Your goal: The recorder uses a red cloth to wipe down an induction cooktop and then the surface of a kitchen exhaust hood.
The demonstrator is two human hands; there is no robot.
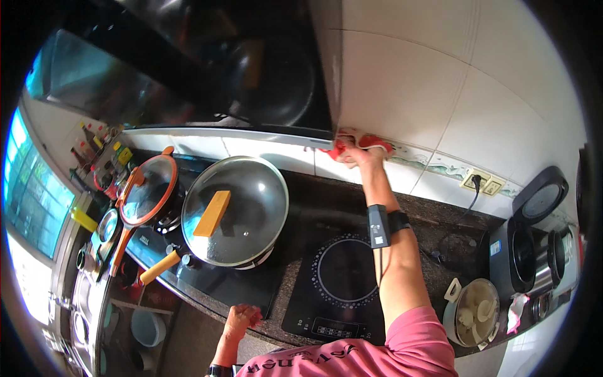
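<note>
My right hand point(354, 151) presses a red and white cloth point(376, 142) against the tiled wall point(395, 89), beside the lower corner of a dark range hood point(282, 89). The arm reaches up over a black induction cooktop point(337, 282), with a strapped device point(378, 226) on the forearm. My left hand point(244, 315) is low at the counter's front edge, left of the cooktop. Its fingers look curled, and whether they hold anything is unclear. A large wok point(264, 259) under a glass lid point(254, 188) with a wooden handle stands on the gas stove point(221, 282).
An orange-rimmed lidded pan point(150, 188) stands left of the wok, near several bottles point(94, 141). On the right are a plug in a wall socket point(476, 180), an open-lidded black appliance point(513, 254) and a lidded pot of food point(476, 311). The wok's yellow handle point(160, 267) juts past the counter edge.
</note>
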